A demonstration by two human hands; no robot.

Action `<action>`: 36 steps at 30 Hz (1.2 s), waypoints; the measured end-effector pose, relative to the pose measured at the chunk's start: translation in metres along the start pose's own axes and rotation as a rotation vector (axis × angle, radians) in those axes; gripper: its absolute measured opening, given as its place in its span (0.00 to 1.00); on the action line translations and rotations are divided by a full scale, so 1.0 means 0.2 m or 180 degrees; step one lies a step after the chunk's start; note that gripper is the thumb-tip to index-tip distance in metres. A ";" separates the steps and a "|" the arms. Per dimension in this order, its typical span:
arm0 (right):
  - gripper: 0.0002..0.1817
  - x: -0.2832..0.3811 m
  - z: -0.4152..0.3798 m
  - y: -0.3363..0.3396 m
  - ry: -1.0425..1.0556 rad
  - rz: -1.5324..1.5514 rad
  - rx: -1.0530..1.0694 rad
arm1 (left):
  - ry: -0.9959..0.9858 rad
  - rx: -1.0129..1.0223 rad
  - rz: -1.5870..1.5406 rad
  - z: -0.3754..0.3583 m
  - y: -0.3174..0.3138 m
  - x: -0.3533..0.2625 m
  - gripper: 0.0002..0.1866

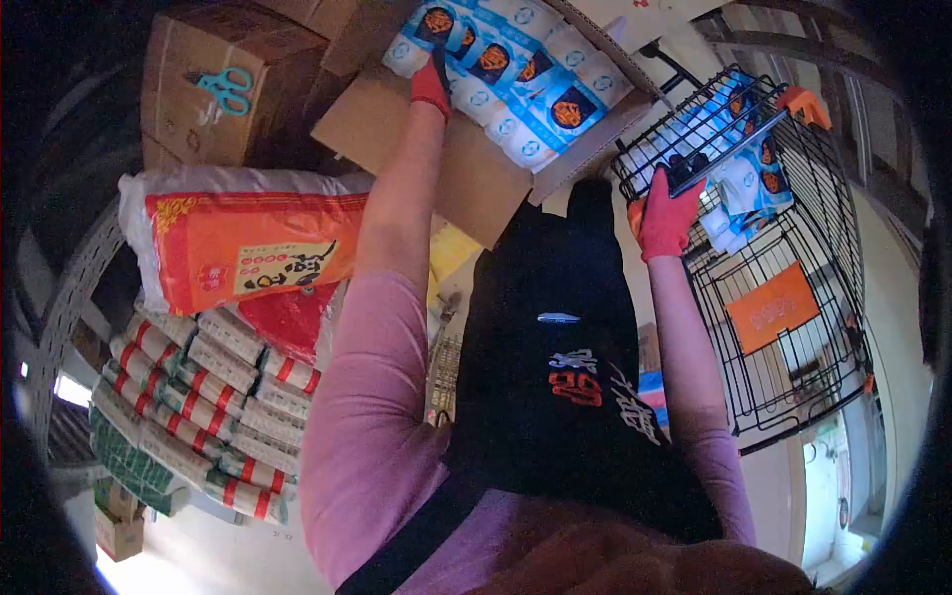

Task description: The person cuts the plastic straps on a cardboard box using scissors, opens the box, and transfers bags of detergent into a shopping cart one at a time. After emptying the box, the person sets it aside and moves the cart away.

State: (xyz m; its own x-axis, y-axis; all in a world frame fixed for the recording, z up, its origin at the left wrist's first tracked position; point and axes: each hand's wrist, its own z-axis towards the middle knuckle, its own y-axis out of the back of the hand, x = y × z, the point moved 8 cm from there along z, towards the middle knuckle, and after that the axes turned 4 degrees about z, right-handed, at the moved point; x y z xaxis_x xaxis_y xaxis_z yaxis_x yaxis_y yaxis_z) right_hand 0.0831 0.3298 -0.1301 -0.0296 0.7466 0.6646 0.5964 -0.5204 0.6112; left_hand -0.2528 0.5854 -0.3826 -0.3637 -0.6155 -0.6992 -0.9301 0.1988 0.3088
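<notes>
My left hand (432, 83), in a red glove with dark fingers, reaches over the near left side of an open cardboard box (426, 149). It touches the blue-and-white packets (506, 74) with food pictures inside; its fingertips blend into them, so its grip is unclear. My right hand (672, 210), gloved alike, is at the near left edge of a black wire cart (793, 367). Its dark fingers are bent over the cart's rim. More blue-and-white packets (746, 186) lie in the cart, just beyond that hand.
At the left are a closed carton (183, 109) with teal scissors (230, 90) on it, a large red-orange bag (258, 243) and stacked wrapped bundles with red bands (198, 397). An orange sign (773, 309) hangs on the cart. Metal shelving (74, 268) stands at the far left.
</notes>
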 end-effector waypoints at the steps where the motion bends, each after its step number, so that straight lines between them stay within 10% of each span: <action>1: 0.33 0.00 0.01 -0.01 0.0045 0.0031 -0.0029 | -0.0039 0.0011 -0.0106 0.07 -0.03 0.02 0.34; 12: 0.31 -0.07 0.04 -0.05 0.0080 0.0876 0.0011 | 0.0965 0.0352 -0.1915 0.37 -0.28 0.13 0.35; 36: 0.33 -0.05 0.01 -0.06 0.0091 0.0935 0.0110 | 0.1360 0.0644 -0.2257 0.07 -0.34 -0.07 0.30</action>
State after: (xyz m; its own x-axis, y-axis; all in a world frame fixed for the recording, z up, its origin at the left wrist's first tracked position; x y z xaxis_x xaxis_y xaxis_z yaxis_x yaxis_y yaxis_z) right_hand 0.0768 0.3294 -0.1454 0.1260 0.5540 0.8229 0.6098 -0.6976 0.3762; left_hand -0.1850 0.5922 -0.4027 0.3210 -0.8727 -0.3679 -0.9366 -0.2349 -0.2599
